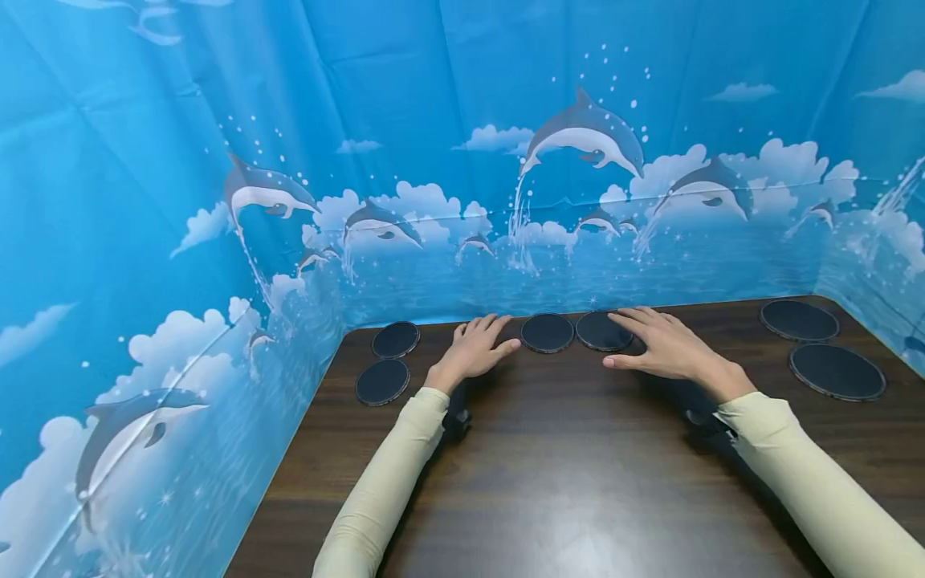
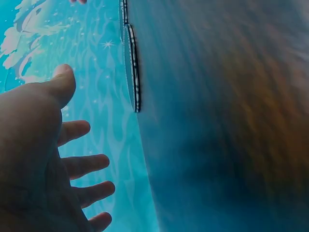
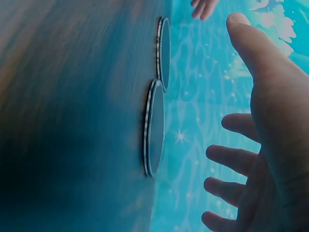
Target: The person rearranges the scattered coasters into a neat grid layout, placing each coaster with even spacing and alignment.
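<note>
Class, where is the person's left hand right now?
In the head view, the left hand is near the far edge of the table, between the left pair of black discs and the middle pair.

head view high, facing forward-down; wrist views low, close, rolled sideways; all share middle discs point(image 1: 548, 333)

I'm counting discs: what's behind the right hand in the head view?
A black disc and brown table show around the right hand. Fingers cover some of the disc; anything behind the palm is hidden.
</note>
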`<action>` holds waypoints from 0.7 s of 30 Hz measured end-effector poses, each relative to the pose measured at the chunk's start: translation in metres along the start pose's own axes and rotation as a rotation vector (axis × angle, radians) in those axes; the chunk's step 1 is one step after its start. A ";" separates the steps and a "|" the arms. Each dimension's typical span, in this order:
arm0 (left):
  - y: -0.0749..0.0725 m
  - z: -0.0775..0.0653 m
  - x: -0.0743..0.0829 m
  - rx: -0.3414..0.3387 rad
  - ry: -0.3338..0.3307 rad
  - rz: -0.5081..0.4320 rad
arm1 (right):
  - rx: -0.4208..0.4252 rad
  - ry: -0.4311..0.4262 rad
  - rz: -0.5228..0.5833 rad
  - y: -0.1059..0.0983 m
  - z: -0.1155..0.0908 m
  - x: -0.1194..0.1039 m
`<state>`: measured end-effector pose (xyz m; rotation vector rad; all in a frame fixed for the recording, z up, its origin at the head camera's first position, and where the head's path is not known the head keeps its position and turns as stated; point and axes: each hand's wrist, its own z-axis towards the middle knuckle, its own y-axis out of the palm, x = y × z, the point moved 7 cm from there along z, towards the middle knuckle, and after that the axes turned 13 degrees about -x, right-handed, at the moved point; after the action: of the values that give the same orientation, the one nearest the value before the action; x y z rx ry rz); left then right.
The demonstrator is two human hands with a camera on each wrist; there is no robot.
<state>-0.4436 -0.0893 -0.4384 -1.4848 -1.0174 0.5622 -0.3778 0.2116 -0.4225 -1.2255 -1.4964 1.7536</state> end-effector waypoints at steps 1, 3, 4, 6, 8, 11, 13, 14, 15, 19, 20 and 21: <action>0.000 0.003 0.002 -0.001 0.005 0.003 | 0.005 -0.003 0.002 0.001 0.003 -0.001; 0.001 0.008 0.004 -0.008 0.010 0.008 | 0.013 -0.015 -0.003 0.002 0.009 -0.004; 0.001 0.010 0.006 -0.011 0.016 0.008 | 0.015 -0.019 -0.005 0.004 0.012 -0.004; 0.003 0.014 0.008 -0.021 0.024 0.007 | 0.017 -0.019 -0.013 0.007 0.017 -0.005; 0.003 0.016 0.009 -0.028 0.029 0.012 | 0.009 -0.018 -0.018 0.010 0.022 -0.006; 0.002 0.018 0.011 -0.033 0.037 0.019 | 0.004 -0.011 -0.021 0.014 0.027 -0.007; 0.002 0.020 0.011 -0.042 0.037 0.023 | 0.008 -0.014 -0.024 0.016 0.031 -0.009; 0.002 0.022 0.011 -0.046 0.035 0.028 | 0.010 -0.016 -0.026 0.017 0.033 -0.009; 0.002 0.023 0.010 -0.054 0.031 0.029 | 0.014 -0.021 -0.030 0.018 0.035 -0.010; 0.005 0.028 0.009 -0.079 0.019 0.034 | 0.009 -0.016 -0.038 0.022 0.042 -0.011; 0.006 0.029 0.009 -0.084 0.016 0.038 | 0.006 -0.013 -0.038 0.024 0.044 -0.010; 0.007 0.030 0.009 -0.089 0.016 0.035 | 0.004 -0.011 -0.036 0.025 0.045 -0.009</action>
<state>-0.4619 -0.0654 -0.4489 -1.5861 -1.0170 0.5354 -0.4095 0.1764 -0.4447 -1.1818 -1.5116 1.7414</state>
